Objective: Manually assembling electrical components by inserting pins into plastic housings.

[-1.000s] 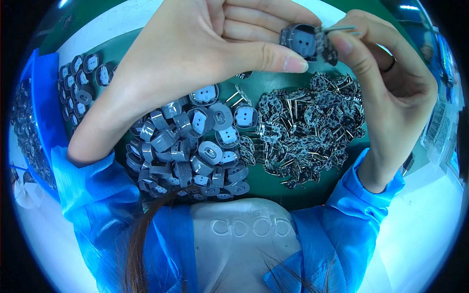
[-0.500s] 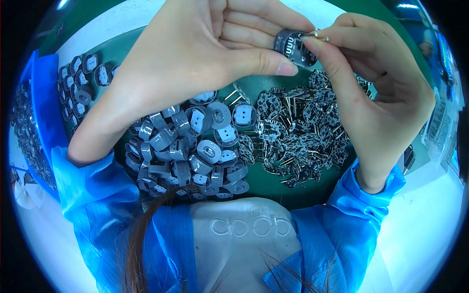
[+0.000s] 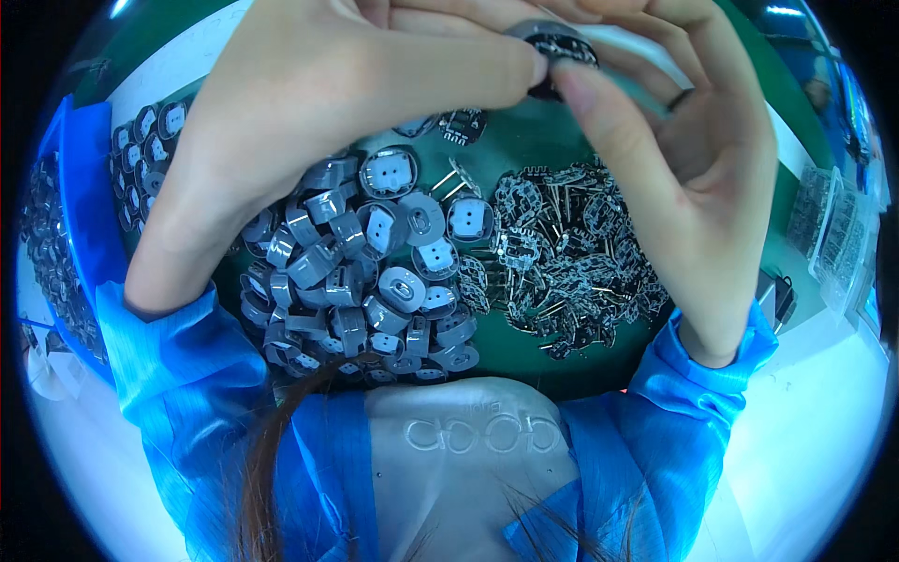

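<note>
Above the far side of the green mat, both hands hold a small grey round plastic housing with a black circuit board in its open face. My left hand grips it from the left between thumb and fingers. My right hand presses its thumb against the near side; its fingers curl over the far side and are partly cut off by the frame edge. Below my left hand lies a heap of grey round housings, some showing white inserts with two holes. Under my right hand spreads a heap of black circuit boards with metal pins.
At the left stands a blue bin with dark parts in it. More housings lie beside it. A loose circuit board sits beyond the heaps. Clear plastic trays stand at the right, near a small black object.
Both hands have moved away from me with the housing, which is now tilted. The right thumb now presses on it, and the pins seen at the right fingertips no longer show.
</note>
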The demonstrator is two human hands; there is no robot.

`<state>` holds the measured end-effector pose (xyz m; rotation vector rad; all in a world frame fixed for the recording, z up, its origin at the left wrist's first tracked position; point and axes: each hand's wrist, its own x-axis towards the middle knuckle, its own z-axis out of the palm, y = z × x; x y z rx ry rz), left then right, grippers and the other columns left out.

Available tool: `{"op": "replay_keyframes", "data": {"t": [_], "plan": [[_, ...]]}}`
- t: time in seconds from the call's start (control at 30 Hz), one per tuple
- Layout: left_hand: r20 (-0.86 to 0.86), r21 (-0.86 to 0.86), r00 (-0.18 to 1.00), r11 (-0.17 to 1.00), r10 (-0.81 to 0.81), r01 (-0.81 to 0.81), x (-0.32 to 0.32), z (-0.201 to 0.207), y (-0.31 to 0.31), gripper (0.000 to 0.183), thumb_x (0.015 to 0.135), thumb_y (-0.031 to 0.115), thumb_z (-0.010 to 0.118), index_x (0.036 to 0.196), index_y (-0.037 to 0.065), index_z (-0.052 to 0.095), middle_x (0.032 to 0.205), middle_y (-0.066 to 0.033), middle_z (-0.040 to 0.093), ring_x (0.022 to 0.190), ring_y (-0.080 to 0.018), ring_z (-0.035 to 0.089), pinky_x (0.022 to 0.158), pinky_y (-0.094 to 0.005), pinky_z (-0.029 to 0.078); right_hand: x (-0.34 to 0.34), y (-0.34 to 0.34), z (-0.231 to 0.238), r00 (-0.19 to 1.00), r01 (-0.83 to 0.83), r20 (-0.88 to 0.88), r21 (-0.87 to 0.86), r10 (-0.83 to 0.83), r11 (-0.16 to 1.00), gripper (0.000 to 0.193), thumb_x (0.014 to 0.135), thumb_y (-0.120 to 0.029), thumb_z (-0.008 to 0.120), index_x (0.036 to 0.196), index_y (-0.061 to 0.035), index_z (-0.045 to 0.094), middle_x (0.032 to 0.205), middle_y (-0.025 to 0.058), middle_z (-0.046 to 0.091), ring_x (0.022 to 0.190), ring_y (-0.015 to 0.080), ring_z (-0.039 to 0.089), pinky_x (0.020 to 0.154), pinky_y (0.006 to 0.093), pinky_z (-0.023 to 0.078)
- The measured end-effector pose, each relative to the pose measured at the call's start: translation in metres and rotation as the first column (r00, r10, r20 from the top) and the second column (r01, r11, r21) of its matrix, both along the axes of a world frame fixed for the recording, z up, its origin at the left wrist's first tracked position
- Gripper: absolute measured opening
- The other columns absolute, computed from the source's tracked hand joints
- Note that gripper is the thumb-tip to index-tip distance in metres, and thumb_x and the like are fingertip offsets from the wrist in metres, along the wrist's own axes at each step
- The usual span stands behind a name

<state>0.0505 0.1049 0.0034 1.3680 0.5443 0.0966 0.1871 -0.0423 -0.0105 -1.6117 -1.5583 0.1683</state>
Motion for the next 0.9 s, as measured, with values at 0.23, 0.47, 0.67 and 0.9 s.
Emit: {"op": "replay_keyframes", "data": {"t": [0.23, 0.47, 0.67, 0.9], "plan": [[0.156, 0.262, 0.984, 0.964, -0.088, 0.045, -0.008, -0.006, 0.002, 0.040, 0.086, -0.007, 0.071, 0.125, -0.010, 0.062, 0.111, -0.0262, 0.070, 0.103, -0.0260, 0.072, 0.091, -0.0359, 0.062, -0.013, 0.009, 0.003, 0.831, 0.010, -0.541, -0.220, -0.130, 0.975, 0.028, 0.088, 0.006, 0.071, 0.114, 0.0034, 0.062, 0.105, 0.0115, 0.068, 0.094, 0.0145, 0.068, 0.080, 0.0261, 0.058], [0.098, 0.200, 0.995, 0.980, -0.003, -0.017, -0.006, -0.012, 0.007, 0.042, 0.088, -0.006, 0.070, 0.128, -0.010, 0.058, 0.109, -0.0260, 0.071, 0.098, -0.0261, 0.073, 0.086, -0.0347, 0.063, -0.016, 0.015, 0.003, 0.467, -0.081, -0.834, -0.369, -0.292, 0.926, 0.036, 0.094, 0.003, 0.066, 0.128, 0.0030, 0.055, 0.110, 0.0138, 0.066, 0.098, 0.0149, 0.066, 0.083, 0.0269, 0.057], [-0.055, 0.200, 0.998, 0.979, 0.041, -0.029, 0.000, -0.003, 0.000, 0.040, 0.086, -0.005, 0.070, 0.124, -0.011, 0.059, 0.101, -0.0241, 0.073, 0.090, -0.0237, 0.075, 0.077, -0.0305, 0.064, -0.011, 0.021, 0.005, 0.491, -0.168, -0.827, -0.398, -0.273, 0.902, 0.031, 0.099, 0.002, 0.059, 0.129, 0.0074, 0.052, 0.113, 0.0154, 0.066, 0.103, 0.0173, 0.067, 0.089, 0.0275, 0.056], [0.079, 0.275, 0.989, 0.951, 0.123, -0.140, -0.001, -0.008, -0.011, 0.041, 0.085, -0.004, 0.070, 0.125, -0.009, 0.060, 0.098, -0.0237, 0.074, 0.086, -0.0207, 0.074, 0.070, -0.0299, 0.063, -0.012, 0.023, 0.011, 0.548, -0.131, -0.775, -0.451, -0.315, 0.883, 0.031, 0.100, 0.002, 0.057, 0.129, 0.0093, 0.054, 0.113, 0.0157, 0.067, 0.099, 0.0172, 0.067, 0.087, 0.0273, 0.057]]}}
